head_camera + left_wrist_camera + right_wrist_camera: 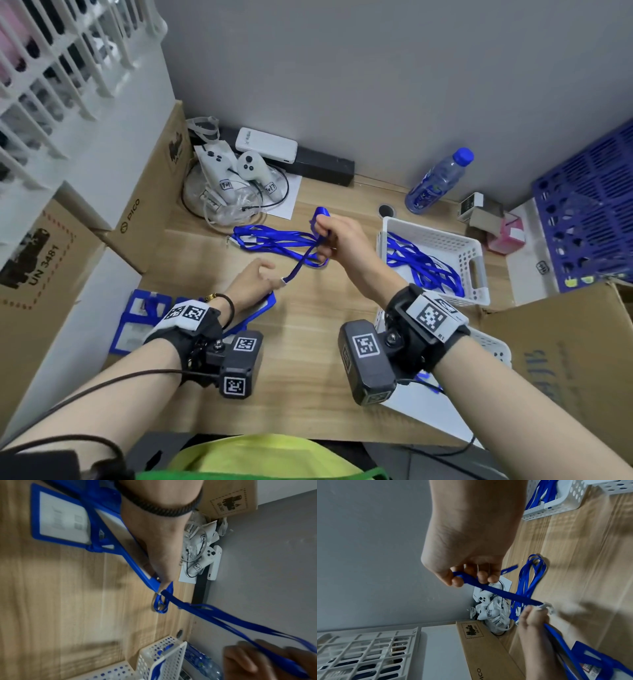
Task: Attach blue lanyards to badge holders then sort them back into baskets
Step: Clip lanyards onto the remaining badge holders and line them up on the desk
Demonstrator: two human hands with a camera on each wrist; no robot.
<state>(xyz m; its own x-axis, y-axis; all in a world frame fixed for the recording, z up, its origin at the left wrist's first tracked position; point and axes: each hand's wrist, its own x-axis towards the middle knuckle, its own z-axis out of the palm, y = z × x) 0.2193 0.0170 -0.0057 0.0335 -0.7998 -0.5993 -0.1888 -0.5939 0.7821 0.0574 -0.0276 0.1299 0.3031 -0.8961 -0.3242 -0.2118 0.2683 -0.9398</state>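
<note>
Blue lanyard (pixel 301 262) ran taut above the desk (pixel 308 359): right hand (pixel 337 240) gripped its strap, left hand (pixel 253 277) pinched its clip end and a badge holder (pixel 263 305), beside the basket (pixel 476 274).

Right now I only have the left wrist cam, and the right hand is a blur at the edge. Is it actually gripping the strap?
Observer: Yes. The right hand pinches the lanyard between thumb and curled fingers.
Operator: Any loose straps on the desk?
Observer: A pile of lanyards lies on the table just beyond both hands.
Operator: Clip hooked?
Observer: The white clip sits at the fingertips of the left hand, which holds the badge holder. I cannot tell if it is hooked.
</note>
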